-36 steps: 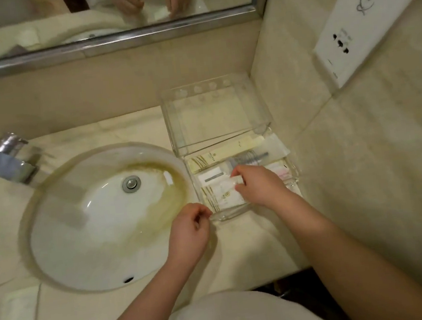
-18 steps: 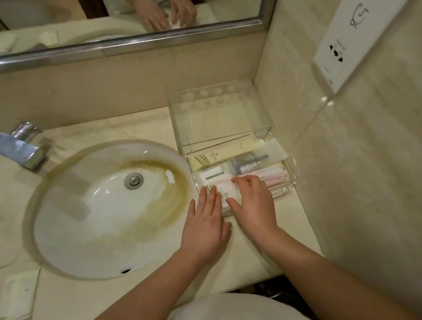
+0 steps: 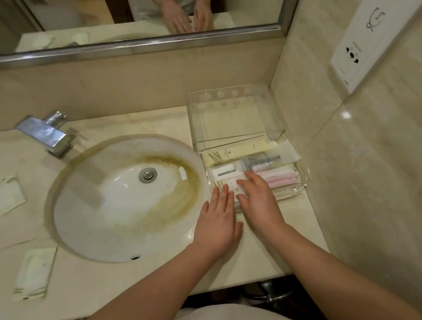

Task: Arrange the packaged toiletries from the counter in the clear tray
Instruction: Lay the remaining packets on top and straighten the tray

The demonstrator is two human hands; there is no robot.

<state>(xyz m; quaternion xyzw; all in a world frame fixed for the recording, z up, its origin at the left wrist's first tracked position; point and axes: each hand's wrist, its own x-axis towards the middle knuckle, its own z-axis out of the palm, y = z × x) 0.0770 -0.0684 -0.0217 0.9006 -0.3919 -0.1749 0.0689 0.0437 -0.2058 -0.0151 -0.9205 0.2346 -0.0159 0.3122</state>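
No print on the packets can be read (too small and blurred). In the clear tray [image 3: 301, 175], at the right end of the table [image 3: 150, 280] beside the sink [image 3: 119, 196], four packaged toiletries are counted behind the hands: a cream sachet [image 3: 240, 151], a white box [image 3: 224, 172], a clear bagged bottle [image 3: 262, 160] and a pink pack [image 3: 283, 177]. Two further packets [image 3: 35, 274] are seen left of the sink. The left hand [image 3: 218, 218] and right hand [image 3: 258, 201] are laid flat, fingers spread and gripping nothing, side by side over a striped packet [image 3: 232, 186] at the tray's near edge.
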